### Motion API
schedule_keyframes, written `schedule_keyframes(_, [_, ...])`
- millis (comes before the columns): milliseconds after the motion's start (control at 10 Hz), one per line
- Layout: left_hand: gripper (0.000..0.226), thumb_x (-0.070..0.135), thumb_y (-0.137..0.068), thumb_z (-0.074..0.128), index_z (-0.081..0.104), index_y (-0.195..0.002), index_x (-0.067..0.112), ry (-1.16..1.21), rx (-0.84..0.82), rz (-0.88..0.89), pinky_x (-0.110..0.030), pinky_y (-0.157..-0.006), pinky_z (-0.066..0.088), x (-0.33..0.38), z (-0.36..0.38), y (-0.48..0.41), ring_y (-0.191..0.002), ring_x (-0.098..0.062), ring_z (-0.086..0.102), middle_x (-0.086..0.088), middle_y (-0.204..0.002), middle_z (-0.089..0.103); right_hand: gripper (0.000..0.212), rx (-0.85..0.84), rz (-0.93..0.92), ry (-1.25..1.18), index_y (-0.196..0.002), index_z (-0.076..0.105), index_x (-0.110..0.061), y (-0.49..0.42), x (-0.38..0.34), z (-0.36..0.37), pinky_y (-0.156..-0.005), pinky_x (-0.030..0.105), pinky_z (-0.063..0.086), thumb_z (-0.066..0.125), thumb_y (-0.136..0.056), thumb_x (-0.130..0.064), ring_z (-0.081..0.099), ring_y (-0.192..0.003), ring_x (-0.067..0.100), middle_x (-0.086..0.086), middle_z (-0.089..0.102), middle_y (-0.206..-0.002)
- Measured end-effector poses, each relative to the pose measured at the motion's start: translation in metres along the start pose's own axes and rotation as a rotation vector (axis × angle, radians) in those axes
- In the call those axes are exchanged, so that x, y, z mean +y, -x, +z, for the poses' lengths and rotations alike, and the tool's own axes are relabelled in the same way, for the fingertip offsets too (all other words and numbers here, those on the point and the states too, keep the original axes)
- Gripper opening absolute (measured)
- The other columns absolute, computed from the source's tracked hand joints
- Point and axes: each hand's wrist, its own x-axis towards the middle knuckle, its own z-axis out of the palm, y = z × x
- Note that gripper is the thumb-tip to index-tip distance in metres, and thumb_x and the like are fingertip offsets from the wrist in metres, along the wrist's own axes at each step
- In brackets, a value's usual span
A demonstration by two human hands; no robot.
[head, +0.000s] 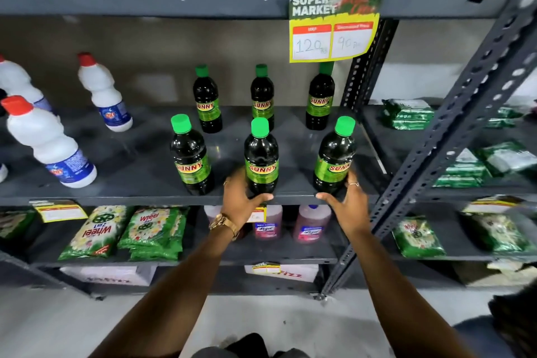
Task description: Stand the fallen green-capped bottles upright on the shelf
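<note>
Green-capped bottles (261,158) stand upright on the shelf (130,180), the left hand (242,197) cupping the middle front one, the right hand (347,200) cupping its right-side neighbour (334,160).

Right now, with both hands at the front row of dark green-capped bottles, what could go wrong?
1. The front middle bottle and front right bottle stand at the grey metal shelf's front lip; a nudge could tip them off.
2. The left hand and right hand seem only to cup the bottle bases, so withdrawing carelessly might topple them.
</note>
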Motion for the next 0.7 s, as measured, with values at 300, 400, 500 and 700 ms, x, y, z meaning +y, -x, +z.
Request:
schedule_keyframes(300, [0.079, 0.039, -0.050, 0.090, 0.057, -0.116, 0.011, -0.046, 0.052, -0.034, -0.011, -0.062, 0.036, 0.005, 0.002, 0.000, -0.086, -0.020, 0.052, -0.004, -0.089, 0.059, 0.094, 0.043, 0.064, -0.032, -0.135, 0.044, -0.012, 0.000, -0.004, 0.002, -0.090, 0.027, 0.040, 0.092, -0.056, -0.027, 0.059, -0.112, 0.024, 0.013, 0.064, -0.125])
schedule_keyframes(400, [0.077, 0.040, -0.050, 0.090, 0.058, -0.115, 0.013, -0.045, 0.053, -0.033, -0.009, -0.062, 0.035, 0.008, 0.001, 0.003, -0.085, -0.019, 0.051, -0.003, -0.087, 0.058, 0.093, 0.040, 0.053, -0.067, -0.135, 0.044, -0.010, 0.001, -0.010, -0.002, -0.094, 0.030, 0.042, 0.092, -0.056, -0.024, 0.057, -0.117, 0.028, 0.013, 0.062, -0.127])
schedule_keyframes(500, [0.074, 0.040, -0.049, 0.090, 0.058, -0.111, 0.015, -0.051, 0.024, -0.045, -0.016, -0.062, 0.039, 0.007, -0.002, 0.001, -0.087, -0.023, 0.054, -0.001, -0.085, 0.059, 0.101, 0.125, 0.067, -0.138, -0.141, 0.041, -0.006, 0.013, -0.018, 0.001, -0.108, 0.042, 0.040, 0.092, -0.057, -0.024, 0.047, -0.130, 0.028, 0.016, 0.050, -0.140])
schedule_keyframes(700, [0.108, 0.024, -0.059, 0.088, 0.025, -0.145, 0.013, 0.061, -0.040, -0.037, -0.042, -0.106, 0.042, 0.012, -0.016, 0.028, -0.124, -0.030, 0.049, -0.017, -0.133, 0.054, 0.048, 0.209, -0.125, -0.397, -0.119, 0.064, -0.034, 0.054, -0.056, -0.027, -0.100, 0.027, 0.049, 0.077, -0.076, -0.049, 0.060, -0.117, 0.006, -0.009, 0.065, -0.125])
